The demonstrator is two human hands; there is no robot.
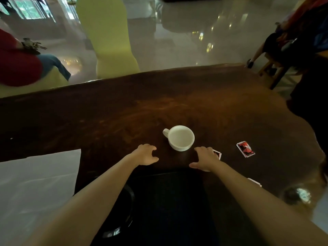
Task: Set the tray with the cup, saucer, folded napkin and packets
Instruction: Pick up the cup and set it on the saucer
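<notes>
A white cup [180, 138] stands empty on the dark wooden table, its handle pointing left. My left hand [145, 154] hovers open just left of and below the cup. My right hand [205, 158] is open on the other side, partly covering a red packet [218, 154]. Another red packet [245, 149] lies further right, and a third packet [255, 182] peeks out beside my right forearm. A dark tray [168, 201] lies between my forearms near the table's front edge. A white napkin [35, 189] is spread flat at the left. A dark round saucer [126, 208] shows under my left forearm.
The table's far edge [159, 73] runs across the middle of the view. A yellow-green chair [110, 36] stands beyond it. A person in red [17, 61] sits at the far left and another person [305, 50] is at the right. A shiny object [300, 194] lies at the lower right.
</notes>
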